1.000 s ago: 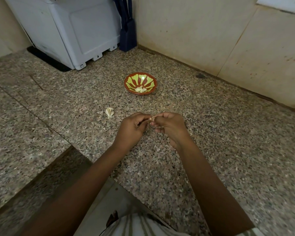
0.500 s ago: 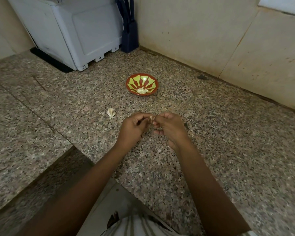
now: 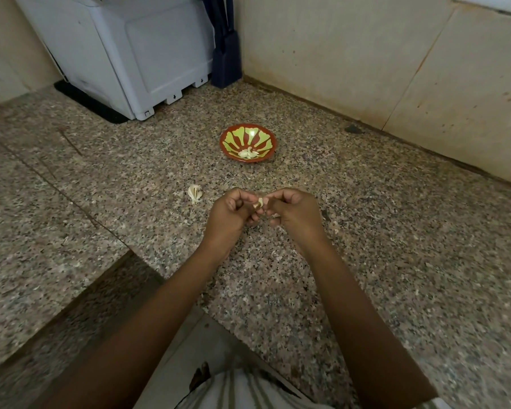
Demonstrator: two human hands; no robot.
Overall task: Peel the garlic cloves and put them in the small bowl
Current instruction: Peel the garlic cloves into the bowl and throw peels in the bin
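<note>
A small red bowl with green petal marks stands on the granite counter, with a few peeled cloves in its near side. In front of it my left hand and my right hand meet above the counter. Both pinch one pale garlic clove between their fingertips; most of the clove is hidden by the fingers. A loose piece of garlic lies on the counter just left of my left hand.
A white appliance on a black mat stands at the back left, with a dark blue object beside it in the corner. Tiled walls run behind and along the right. The counter steps down at my lower left.
Both hands have stayed together on the clove, with small finger shifts. The view has drifted slightly, so the bowl sits a little lower in frame.
</note>
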